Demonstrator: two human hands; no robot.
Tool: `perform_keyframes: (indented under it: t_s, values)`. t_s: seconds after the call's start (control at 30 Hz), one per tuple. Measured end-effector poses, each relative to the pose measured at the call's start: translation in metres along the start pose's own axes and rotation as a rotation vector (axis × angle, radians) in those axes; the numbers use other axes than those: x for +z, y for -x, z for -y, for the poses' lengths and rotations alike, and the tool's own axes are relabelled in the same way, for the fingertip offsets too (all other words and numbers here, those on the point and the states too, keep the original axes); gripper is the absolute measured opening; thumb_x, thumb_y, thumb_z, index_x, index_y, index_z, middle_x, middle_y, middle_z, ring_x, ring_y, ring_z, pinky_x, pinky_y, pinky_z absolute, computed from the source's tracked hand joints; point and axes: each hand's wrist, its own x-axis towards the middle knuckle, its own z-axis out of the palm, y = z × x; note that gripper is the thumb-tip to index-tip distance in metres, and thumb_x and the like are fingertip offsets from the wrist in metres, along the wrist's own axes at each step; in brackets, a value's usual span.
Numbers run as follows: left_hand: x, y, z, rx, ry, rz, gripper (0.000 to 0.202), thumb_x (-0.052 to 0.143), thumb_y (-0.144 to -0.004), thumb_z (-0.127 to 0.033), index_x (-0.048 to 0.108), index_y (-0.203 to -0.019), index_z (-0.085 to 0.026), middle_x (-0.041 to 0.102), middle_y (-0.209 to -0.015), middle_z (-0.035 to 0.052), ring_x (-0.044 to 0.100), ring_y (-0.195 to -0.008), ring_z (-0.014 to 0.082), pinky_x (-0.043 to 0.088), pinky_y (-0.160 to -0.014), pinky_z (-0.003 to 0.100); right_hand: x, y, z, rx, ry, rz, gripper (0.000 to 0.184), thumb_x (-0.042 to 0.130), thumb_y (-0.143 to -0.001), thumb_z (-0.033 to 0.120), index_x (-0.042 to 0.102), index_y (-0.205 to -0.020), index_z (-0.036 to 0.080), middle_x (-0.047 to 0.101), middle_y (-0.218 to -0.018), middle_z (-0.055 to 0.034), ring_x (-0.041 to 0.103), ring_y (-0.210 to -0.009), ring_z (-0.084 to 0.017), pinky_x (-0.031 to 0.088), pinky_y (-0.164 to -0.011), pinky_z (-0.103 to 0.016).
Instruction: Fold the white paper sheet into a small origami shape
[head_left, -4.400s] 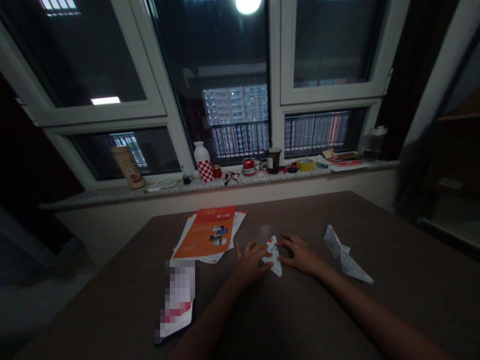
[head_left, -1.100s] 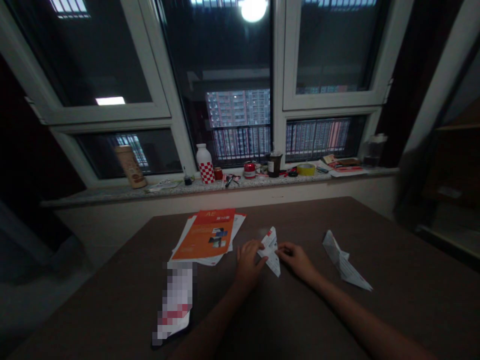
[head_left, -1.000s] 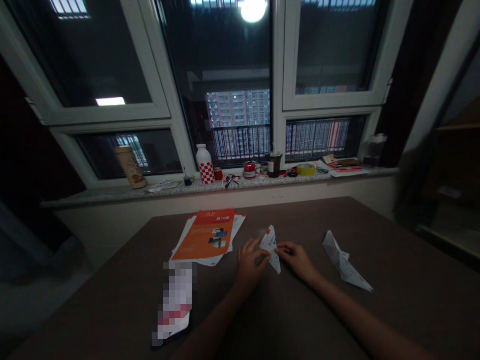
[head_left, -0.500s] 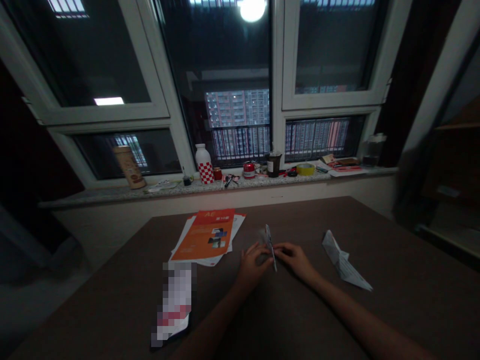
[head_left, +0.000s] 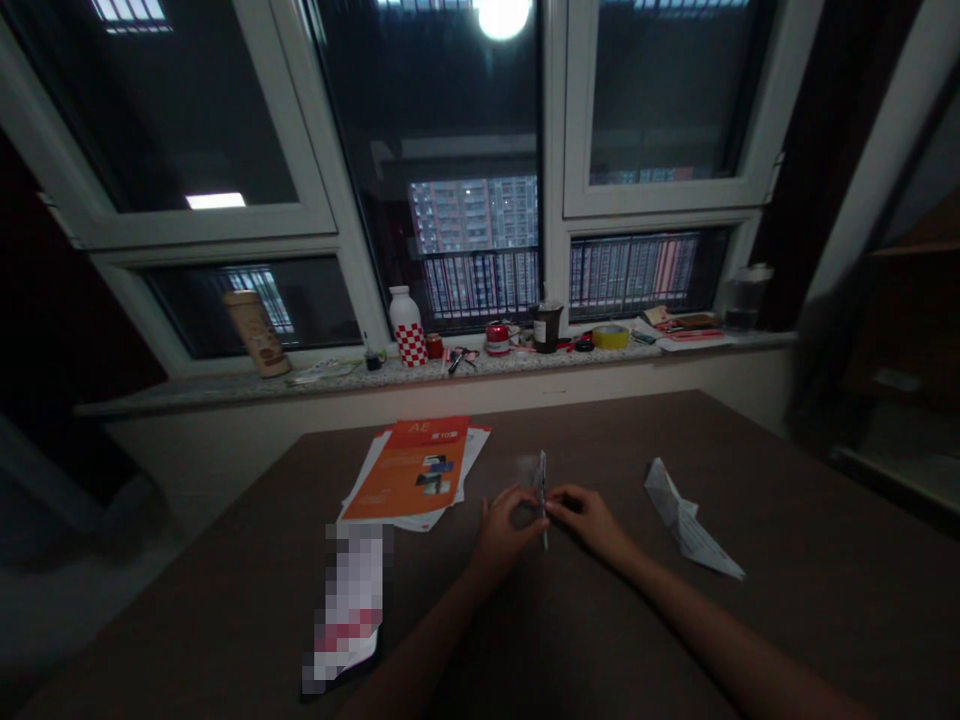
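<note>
A narrow piece of folded paper (head_left: 543,470) stands nearly edge-on above the table, between my two hands. My left hand (head_left: 506,525) pinches it from the left, thumb and fingertips closed at its side. From the other side my right hand (head_left: 586,512) grips it with thumb and forefinger. The broad faces of the paper are turned out of sight. To the right of my right hand lies a second folded paper shape (head_left: 684,525), white with printed lines and pointed at its near end.
On the dark table (head_left: 600,640), an orange booklet (head_left: 405,475) lies on white sheets at left. Nearer me is a pixelated phone-like object (head_left: 349,610). The windowsill (head_left: 330,375) behind holds a checkered bottle (head_left: 409,330), a tan flask (head_left: 256,335) and yellow tape (head_left: 610,337).
The folded paper has turned slightly, from leaning left at its top to almost upright. Both hands keep their hold in about the same place.
</note>
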Motion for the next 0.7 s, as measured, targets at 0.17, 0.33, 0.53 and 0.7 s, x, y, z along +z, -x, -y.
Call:
perform_keyframes:
  t_s: [0.17,0.33,0.53,0.7]
  values:
    - [-0.001,0.0004,-0.001,0.005,-0.004,0.019,0.024,0.072,-0.073,-0.034,0.065,-0.095,-0.026,0.06,-0.132,0.0058,0.042,-0.133,0.0309,0.007,-0.113,0.064,-0.0007,0.0003,0.0034,0.01,0.041,-0.016,0.034,0.065,-0.079,0.05,0.072,-0.091,0.019,0.074,-0.092,-0.007,0.067,-0.089,-0.024,0.05,-0.085,-0.036]
    - [-0.0024,0.0019,-0.0048,-0.002,-0.006,0.034,0.022,0.071,-0.075,-0.033,0.065,-0.095,-0.026,0.06,-0.132,0.0056,0.043,-0.133,0.0296,0.007,-0.114,0.063,-0.0006,0.0001,0.0035,0.022,0.023,0.001,0.035,0.065,-0.079,0.052,0.072,-0.09,0.019,0.074,-0.092,-0.0069,0.067,-0.089,-0.024,0.05,-0.085,-0.035]
    - [-0.0017,0.0013,-0.0016,-0.012,0.002,0.038,0.026,0.069,-0.076,-0.033,0.06,-0.1,-0.026,0.061,-0.131,0.006,0.049,-0.128,0.0274,0.004,-0.114,0.063,-0.0011,-0.0002,0.0034,0.043,-0.015,0.023,0.038,0.066,-0.078,0.054,0.072,-0.089,0.019,0.074,-0.091,-0.0066,0.067,-0.088,-0.023,0.05,-0.084,-0.035]
    - [-0.0034,-0.0005,-0.0013,-0.04,0.08,0.055,0.038,0.071,-0.076,-0.028,0.055,-0.11,-0.025,0.064,-0.127,0.0064,0.052,-0.126,0.0266,-0.002,-0.115,0.061,-0.0023,-0.0001,0.0024,0.052,-0.02,0.02,0.037,0.066,-0.078,0.052,0.071,-0.09,0.018,0.074,-0.089,-0.0065,0.067,-0.086,-0.023,0.05,-0.081,-0.034]
